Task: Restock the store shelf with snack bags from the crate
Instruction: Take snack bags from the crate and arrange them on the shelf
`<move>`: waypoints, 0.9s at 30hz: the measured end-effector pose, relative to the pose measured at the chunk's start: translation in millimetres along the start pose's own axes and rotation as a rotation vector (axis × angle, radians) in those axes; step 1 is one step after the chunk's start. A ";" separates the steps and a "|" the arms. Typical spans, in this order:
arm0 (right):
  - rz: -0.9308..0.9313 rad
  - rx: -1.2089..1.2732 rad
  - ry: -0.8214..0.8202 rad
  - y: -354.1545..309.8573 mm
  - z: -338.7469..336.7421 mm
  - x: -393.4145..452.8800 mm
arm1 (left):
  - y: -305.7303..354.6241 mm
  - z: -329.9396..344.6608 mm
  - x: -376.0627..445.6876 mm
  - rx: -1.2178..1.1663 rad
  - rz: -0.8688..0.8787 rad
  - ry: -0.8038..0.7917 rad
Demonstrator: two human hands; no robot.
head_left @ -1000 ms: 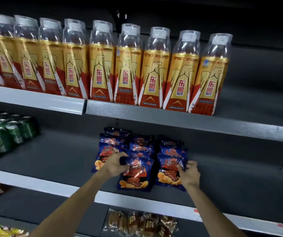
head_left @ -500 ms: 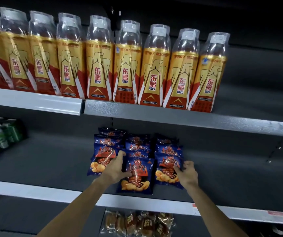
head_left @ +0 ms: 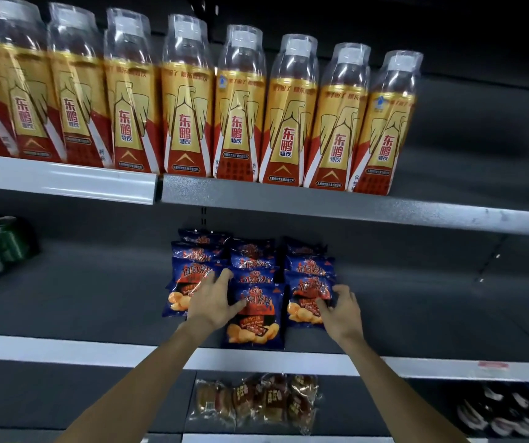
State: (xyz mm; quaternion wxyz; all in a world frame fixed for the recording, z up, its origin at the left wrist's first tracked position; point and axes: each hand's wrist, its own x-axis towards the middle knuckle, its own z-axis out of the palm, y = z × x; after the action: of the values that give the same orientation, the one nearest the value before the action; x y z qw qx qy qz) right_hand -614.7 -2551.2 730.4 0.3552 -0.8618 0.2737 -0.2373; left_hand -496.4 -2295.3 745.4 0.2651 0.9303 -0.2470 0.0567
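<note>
In the head view, the blue foil snack bags (head_left: 252, 282) lie in three rows on the dark grey middle shelf (head_left: 97, 298), under the gold and red drink bottles (head_left: 239, 123). The left hand (head_left: 213, 302) rests with spread, straight fingers on the left and middle front bags, a wide grip. The right hand (head_left: 341, 310) touches the right front bag with loosely bent fingers; its grip holds nothing.
</note>
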 end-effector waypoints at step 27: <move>0.326 -0.216 0.372 261.4 -418.2 -143.3 | 482.4 201.8 -111.1 -0.161 0.717 -0.254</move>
State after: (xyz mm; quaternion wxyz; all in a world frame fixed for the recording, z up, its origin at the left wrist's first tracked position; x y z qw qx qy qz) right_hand -1052.0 -2817.5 771.3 0.2384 -0.7806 0.4932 -0.3009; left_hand -834.5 -2708.5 771.4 0.2680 0.7607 -0.5911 0.0107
